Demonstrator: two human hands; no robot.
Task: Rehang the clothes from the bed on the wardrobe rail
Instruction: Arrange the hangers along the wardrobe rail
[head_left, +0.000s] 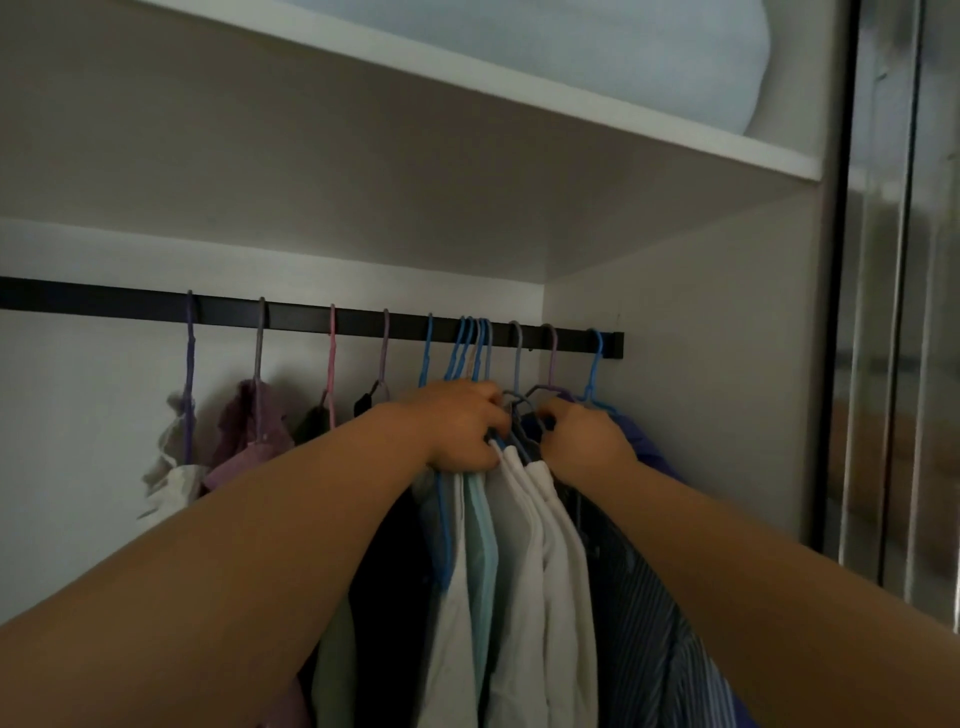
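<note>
The left hand (457, 423) reaches up into the wardrobe with its fingers curled round the necks of a bunch of blue hangers (470, 348), gripping them just under the rail (311, 314). Their hooks sit close together over the rail, and from them hang white shirts (540, 545) and a pale green one (480, 540), pressed side by side below the hand. Just to its right, the right hand (587, 434) pinches the shoulder of a grey hanger (516, 358), thumb and fingers curled on the wire, with dark clothes and a striped shirt (649, 623) falling under that forearm. The two hands are close, not touching. Beyond the right hand a lilac hanger (551, 358) and a last blue hanger (595, 364) hook over the rail's end, near the side wall (675, 364), carrying a purple-blue garment (654, 452). To the left along the rail, spaced apart, hang more hangers: one with a dark top (366, 402), a pink one, a grey one with a mauve garment (254, 431), and a purple one with a whitish garment (171, 467). Above runs a white shelf (519, 109) bearing a pale blue bundle (597, 47). At far right stands a glossy sliding door (904, 312), blurred with reflections.
</note>
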